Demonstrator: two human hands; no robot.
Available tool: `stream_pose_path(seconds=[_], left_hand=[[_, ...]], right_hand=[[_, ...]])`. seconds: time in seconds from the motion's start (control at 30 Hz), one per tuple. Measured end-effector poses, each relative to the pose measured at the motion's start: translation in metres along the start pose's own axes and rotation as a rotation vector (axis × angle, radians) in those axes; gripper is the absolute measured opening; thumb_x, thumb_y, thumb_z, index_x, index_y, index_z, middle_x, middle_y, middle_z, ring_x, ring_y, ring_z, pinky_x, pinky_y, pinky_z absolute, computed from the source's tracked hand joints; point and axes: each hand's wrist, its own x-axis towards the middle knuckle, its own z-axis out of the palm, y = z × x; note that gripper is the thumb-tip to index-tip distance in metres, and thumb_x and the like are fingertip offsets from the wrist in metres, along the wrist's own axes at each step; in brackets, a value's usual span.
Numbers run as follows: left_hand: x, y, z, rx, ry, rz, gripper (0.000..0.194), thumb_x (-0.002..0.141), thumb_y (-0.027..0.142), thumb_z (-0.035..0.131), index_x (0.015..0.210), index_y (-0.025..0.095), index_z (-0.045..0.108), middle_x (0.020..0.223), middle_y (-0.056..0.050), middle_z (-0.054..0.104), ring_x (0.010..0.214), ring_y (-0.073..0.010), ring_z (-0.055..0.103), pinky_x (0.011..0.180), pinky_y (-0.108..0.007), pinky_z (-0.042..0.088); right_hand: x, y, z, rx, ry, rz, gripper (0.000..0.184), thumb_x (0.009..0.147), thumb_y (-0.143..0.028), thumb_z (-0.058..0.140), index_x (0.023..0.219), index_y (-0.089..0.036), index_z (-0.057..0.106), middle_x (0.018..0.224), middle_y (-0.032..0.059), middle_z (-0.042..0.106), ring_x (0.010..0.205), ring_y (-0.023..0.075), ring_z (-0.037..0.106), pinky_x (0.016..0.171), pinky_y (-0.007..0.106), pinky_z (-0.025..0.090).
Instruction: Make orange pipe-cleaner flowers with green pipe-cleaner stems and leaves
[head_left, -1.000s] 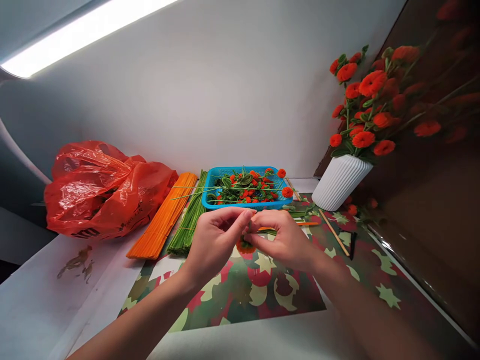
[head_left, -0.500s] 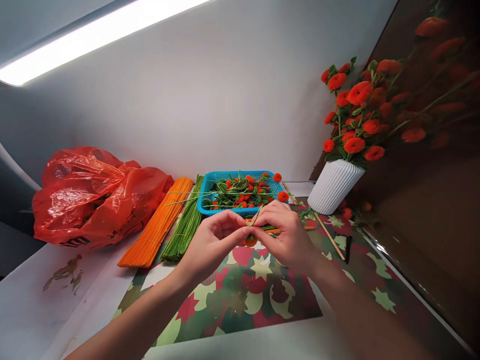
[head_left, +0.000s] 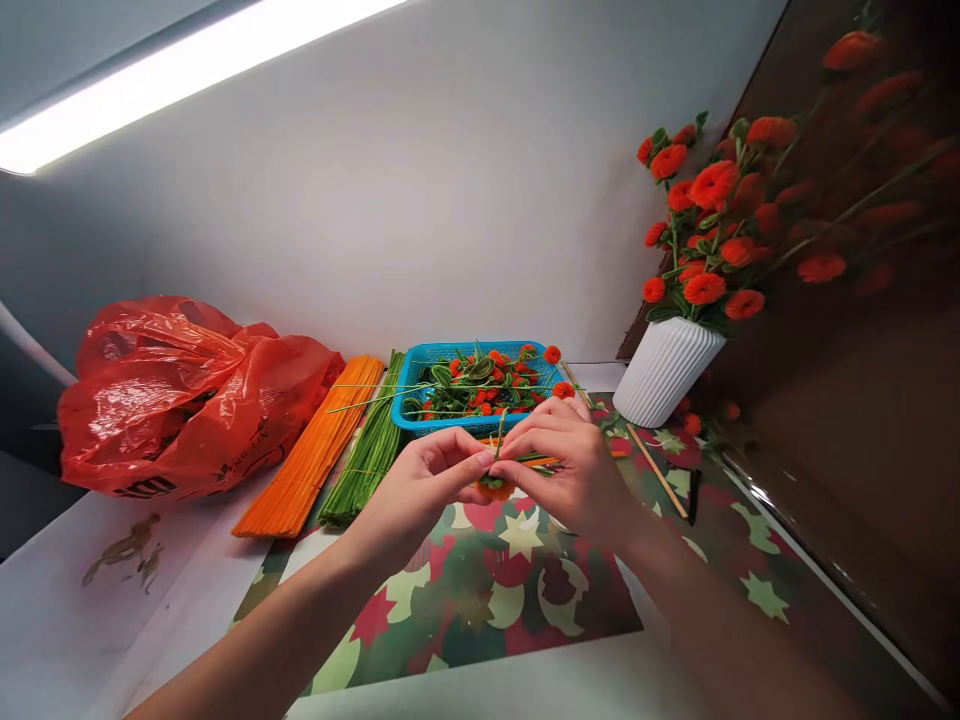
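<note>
My left hand (head_left: 431, 475) and my right hand (head_left: 562, 455) meet over the patterned mat, both with fingers pinched. Between them is an orange pipe-cleaner flower (head_left: 495, 489), head down, with green at its base and a short green stem (head_left: 500, 438) pointing up. My left thumb and forefinger grip the flower near the base of the stem. From the other side, my right fingertips pinch at the same spot. Part of the flower is hidden behind the fingers. Just beyond the hands stands a blue basket (head_left: 403, 412) holding orange-red flowers and green leaves.
Orange pipe cleaners (head_left: 311, 450) and green pipe cleaners (head_left: 364, 455) lie bundled left of the basket, beside a red plastic bag (head_left: 195, 400). At right, a white ribbed vase (head_left: 667, 372) holds orange-red flowers (head_left: 714, 186). A thin wooden stick (head_left: 657, 472) lies on the patterned mat (head_left: 480, 590).
The stem has swung from leaning right to nearly upright, and more of the flower head shows below the fingers. Both hands stay pinched together. The view has shifted slightly.
</note>
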Motion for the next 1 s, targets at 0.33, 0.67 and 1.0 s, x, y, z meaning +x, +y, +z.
stream_pose_path(seconds=[0.33, 0.67, 1.0], left_hand=[[0.001, -0.005, 0.005, 0.176, 0.124, 0.121, 0.025, 0.077, 0.039, 0.068, 0.077, 0.015, 0.063, 0.075, -0.002, 0.066, 0.069, -0.0142, 0.063, 0.065, -0.024, 0.052], [-0.003, -0.012, 0.010, 0.268, 0.153, 0.246, 0.020, 0.083, 0.036, 0.062, 0.083, 0.016, 0.063, 0.083, -0.003, 0.066, 0.074, -0.0149, 0.062, 0.069, -0.025, 0.054], [0.002, -0.005, 0.001, -0.033, -0.138, -0.070, 0.024, 0.078, 0.037, 0.070, 0.077, 0.014, 0.063, 0.072, -0.001, 0.059, 0.064, -0.0105, 0.058, 0.059, -0.021, 0.053]], right_hand=[[0.000, 0.002, 0.001, 0.030, -0.088, 0.063, 0.006, 0.082, -0.019, 0.066, 0.077, -0.021, 0.065, 0.085, 0.0007, 0.073, 0.084, 0.0185, 0.058, 0.083, 0.038, 0.034], [-0.001, -0.009, -0.001, -0.113, -0.154, 0.109, 0.010, 0.088, -0.014, 0.053, 0.080, -0.020, 0.056, 0.086, 0.0024, 0.065, 0.085, 0.0185, 0.055, 0.081, 0.036, 0.033], [0.002, -0.004, -0.017, 0.004, -0.298, 0.108, 0.008, 0.091, -0.017, 0.053, 0.084, -0.020, 0.056, 0.079, -0.0013, 0.062, 0.072, 0.0136, 0.054, 0.083, 0.035, 0.032]])
